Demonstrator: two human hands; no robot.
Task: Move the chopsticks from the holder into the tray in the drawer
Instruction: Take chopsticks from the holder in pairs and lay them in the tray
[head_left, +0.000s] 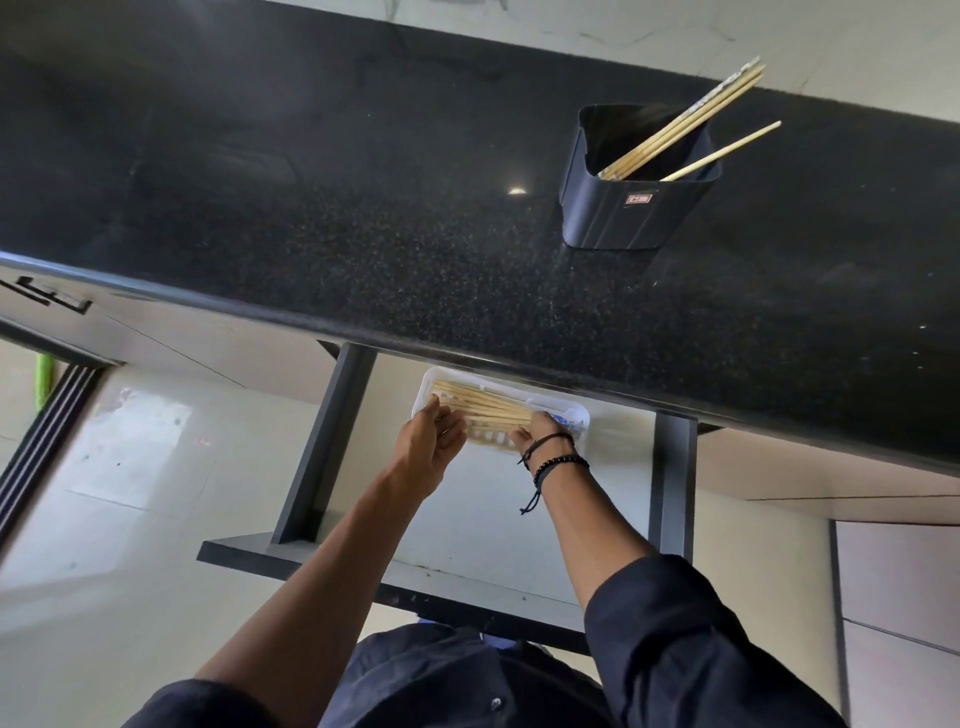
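A dark square holder (631, 208) stands on the black counter (363, 218) with several wooden chopsticks (685, 124) leaning out of it to the right. Below the counter's edge an open drawer (467, 519) holds a white slotted tray (582, 415) with a bundle of chopsticks (485, 402) lying in it. My left hand (431, 431) is at the tray's left end, fingers straight, touching the bundle's tips. My right hand (537, 428), with dark bracelets at the wrist, rests on the bundle's right end; its fingers are hidden.
The counter's front edge overhangs the back of the drawer and part of the tray. Dark drawer rails (332, 447) run along both sides. Pale floor tiles (130, 493) lie to the left, cabinet fronts (883, 571) to the right.
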